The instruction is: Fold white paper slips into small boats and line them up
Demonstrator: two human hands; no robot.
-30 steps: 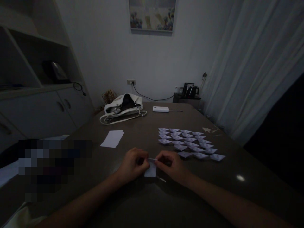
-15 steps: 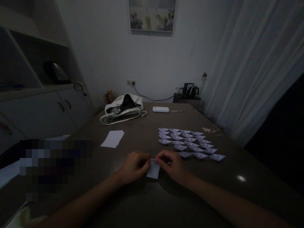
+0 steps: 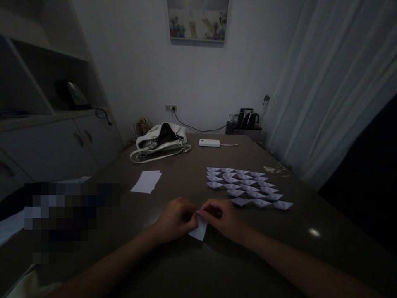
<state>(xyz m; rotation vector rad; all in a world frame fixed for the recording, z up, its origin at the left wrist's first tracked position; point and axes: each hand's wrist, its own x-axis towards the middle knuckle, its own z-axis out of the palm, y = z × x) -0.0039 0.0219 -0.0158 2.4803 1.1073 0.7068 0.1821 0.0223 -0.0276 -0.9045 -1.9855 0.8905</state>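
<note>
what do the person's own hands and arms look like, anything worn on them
The left hand and right hand are both ungloved. The left forearm and right forearm taper toward the wrists, with no sleeve, watch or bracelet visible on them. It's too dim to make out small markings or thin rings.

Your small folded paper [image 3: 198,233] is white, like the flat rectangular sheets [image 3: 146,181] at ten o'clock; the pointed paper boats [image 3: 247,182] at two are lilac-white. At eleven, the soft strapped handbag [image 3: 155,133] is cream, black inside. The glossy tabletop [image 3: 182,178] seems grey-brown in this dimness.
</note>
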